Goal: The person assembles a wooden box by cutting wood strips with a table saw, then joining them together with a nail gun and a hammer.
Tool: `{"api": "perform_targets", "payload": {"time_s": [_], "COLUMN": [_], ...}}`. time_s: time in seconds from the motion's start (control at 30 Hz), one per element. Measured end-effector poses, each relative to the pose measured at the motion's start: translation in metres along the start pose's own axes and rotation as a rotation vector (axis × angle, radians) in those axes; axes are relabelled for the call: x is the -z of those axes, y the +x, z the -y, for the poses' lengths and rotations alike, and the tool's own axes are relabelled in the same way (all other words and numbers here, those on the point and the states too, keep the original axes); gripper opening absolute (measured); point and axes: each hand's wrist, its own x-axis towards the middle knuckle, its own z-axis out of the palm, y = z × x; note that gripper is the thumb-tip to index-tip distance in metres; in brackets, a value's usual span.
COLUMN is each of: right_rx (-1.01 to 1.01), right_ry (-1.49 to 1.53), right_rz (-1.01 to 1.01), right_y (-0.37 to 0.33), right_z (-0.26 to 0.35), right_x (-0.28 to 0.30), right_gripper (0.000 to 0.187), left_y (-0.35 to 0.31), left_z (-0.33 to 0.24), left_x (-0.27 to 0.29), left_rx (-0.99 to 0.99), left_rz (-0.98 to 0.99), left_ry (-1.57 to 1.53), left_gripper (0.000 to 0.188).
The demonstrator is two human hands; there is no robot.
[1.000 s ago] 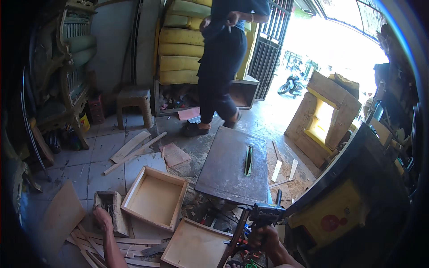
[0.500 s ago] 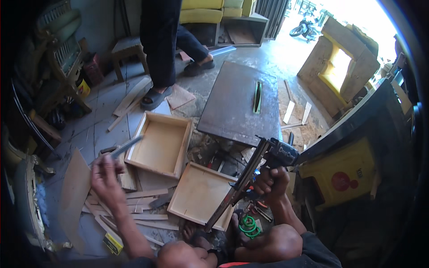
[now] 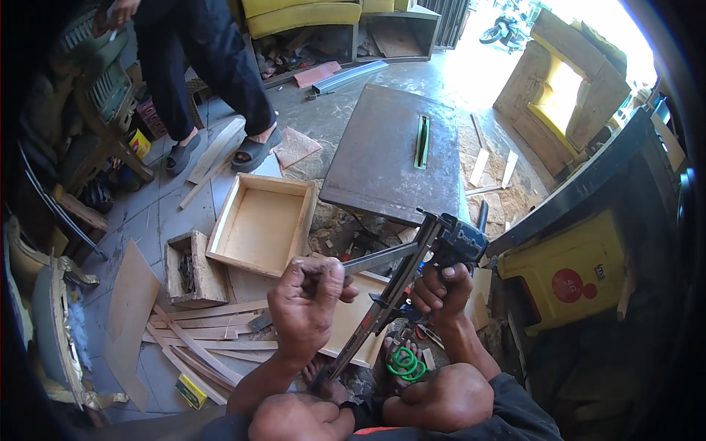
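A seated person in a cluttered woodworking shop grips a pneumatic nail gun in the right hand, fingers closed tight around its handle, the tool held above the knees with its long magazine slanting down toward the floor. The left hand is raised just beside the gun, its fingers pinched shut on the near end of a thin grey metal strip that runs across to the gun's body. Below the hands, a shallow wooden drawer box lies on the floor, partly hidden by them; a second, larger open wooden box sits just beyond it. A small crate stands to its left, beside loose wooden slats. A coiled green hose rests near the person's feet. Farther off, a dark saw desk with a slot in its top stands on the concrete, and another person in dark trousers and sandals stands near a yellow sofa.
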Motion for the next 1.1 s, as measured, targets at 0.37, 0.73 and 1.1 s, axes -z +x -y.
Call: {"api": "perform_targets", "payload": {"time_s": [0.37,0.73,1.1], "right_rx": [0.018,0.058,0.164], "right_ry": [0.09,0.276,0.235], "right_rz": [0.079,0.111,0.123], "right_y": [0.003,0.006,0.012], "right_z": [0.0,0.006,-0.008], "right_x": [0.009,0.008,-0.029], "right_gripper": [0.028,0.024,0.036], "left_y": [0.002,0.002,0.003], "left_z": [0.009,0.016,0.032], "left_x": [-0.014,-0.018,-0.025], "left_rx": [0.016,-0.193,-0.139], "left_rz": [0.166,0.397,-0.001], "left_ry": [0.283,0.354,-0.395], "left_gripper": [0.017,0.024,0.057]}}
